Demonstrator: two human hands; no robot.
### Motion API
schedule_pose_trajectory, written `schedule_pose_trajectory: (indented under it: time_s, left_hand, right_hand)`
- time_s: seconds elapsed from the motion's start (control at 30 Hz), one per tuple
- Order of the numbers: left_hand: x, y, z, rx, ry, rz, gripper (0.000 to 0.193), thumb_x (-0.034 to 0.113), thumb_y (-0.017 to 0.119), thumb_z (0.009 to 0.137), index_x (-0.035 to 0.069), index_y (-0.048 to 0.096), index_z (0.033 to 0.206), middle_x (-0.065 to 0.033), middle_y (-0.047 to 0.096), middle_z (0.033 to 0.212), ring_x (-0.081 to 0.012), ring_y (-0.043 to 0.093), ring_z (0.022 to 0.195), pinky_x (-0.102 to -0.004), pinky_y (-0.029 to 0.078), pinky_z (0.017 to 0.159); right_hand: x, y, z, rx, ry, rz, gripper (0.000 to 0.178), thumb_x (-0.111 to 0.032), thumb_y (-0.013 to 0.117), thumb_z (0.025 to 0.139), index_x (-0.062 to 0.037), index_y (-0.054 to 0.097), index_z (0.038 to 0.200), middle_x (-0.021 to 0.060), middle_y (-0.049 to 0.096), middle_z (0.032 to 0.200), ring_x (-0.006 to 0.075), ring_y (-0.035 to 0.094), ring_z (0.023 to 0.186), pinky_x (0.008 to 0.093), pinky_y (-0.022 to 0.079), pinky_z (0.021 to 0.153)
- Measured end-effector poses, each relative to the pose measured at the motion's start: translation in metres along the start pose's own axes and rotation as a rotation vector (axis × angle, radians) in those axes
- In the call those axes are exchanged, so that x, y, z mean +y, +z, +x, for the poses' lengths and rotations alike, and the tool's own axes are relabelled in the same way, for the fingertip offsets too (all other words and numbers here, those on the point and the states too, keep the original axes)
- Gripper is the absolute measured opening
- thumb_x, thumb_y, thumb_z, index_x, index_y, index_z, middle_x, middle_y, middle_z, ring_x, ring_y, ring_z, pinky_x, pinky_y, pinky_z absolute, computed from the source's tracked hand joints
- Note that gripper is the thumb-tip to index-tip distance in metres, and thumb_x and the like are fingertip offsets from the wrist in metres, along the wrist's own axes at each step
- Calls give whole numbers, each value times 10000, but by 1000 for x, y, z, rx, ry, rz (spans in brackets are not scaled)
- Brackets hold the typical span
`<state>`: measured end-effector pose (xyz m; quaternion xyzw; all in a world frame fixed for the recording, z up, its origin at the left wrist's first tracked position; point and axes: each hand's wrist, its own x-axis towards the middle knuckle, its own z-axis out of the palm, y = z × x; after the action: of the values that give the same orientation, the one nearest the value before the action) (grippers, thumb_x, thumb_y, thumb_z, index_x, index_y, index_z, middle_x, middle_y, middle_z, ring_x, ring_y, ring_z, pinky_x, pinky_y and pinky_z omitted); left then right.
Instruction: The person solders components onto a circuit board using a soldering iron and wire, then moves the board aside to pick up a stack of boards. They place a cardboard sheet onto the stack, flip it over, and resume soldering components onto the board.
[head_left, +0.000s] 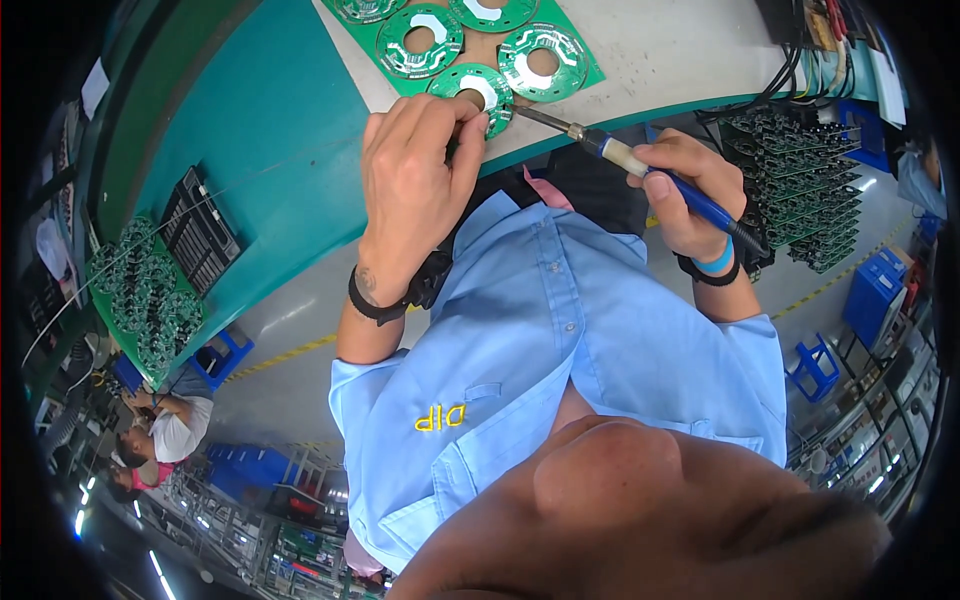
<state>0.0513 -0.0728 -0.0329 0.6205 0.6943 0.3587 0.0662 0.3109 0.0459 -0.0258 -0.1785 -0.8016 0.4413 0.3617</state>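
Observation:
My right hand (pixel 690 190) grips a soldering iron (pixel 622 153) with a blue and white handle. Its metal tip reaches the right edge of the nearest ring-shaped green circuit board (pixel 466 80). Against that board's near side, my left hand (pixel 412 170) is closed, thumb and forefinger pinched together. A thin solder wire (pixel 290 163) runs in from the left and meets this hand; its end is hidden by the fingers. The ring board belongs to a green panel (pixel 593 75) with several such rings, each with a round hole and white patches.
The panel lies on a pale worktop (pixel 660 60) beside a green mat (pixel 290 100). To the left are a black slotted tray (pixel 200 230) and a populated board (pixel 145 300). Stacked circuit boards (pixel 800 185) and dark cables (pixel 790 70) are at right. People (pixel 170 425) work farther off.

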Motion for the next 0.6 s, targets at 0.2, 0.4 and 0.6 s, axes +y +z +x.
schedule_pose_trajectory:
  time_s: [0.2,0.4,0.6]
  left_hand:
    - [-1,1,0,-1,14,15,111,72,796,862,74,691,898,-47,649,803,-245,604,723,-389,392,692]
    - [-1,0,1,-3,21,19,109,72,796,860,77,698,908,-45,644,800,-241,601,723,-387,392,687]
    - [-3,-3,2,8,22,8,114,57,796,858,71,698,915,-49,663,822,-243,610,733,-390,402,681]
  right_hand:
    - [0,1,2,-14,17,13,201,-61,676,957,94,703,1082,179,737,816,217,680,669,313,508,639]
    - [2,-3,4,-52,-6,1,202,-59,685,954,90,700,1089,173,729,813,208,682,674,308,508,630]
    - [1,-1,6,-33,-43,-2,204,-64,685,956,89,697,1089,164,713,793,210,671,661,311,504,612]
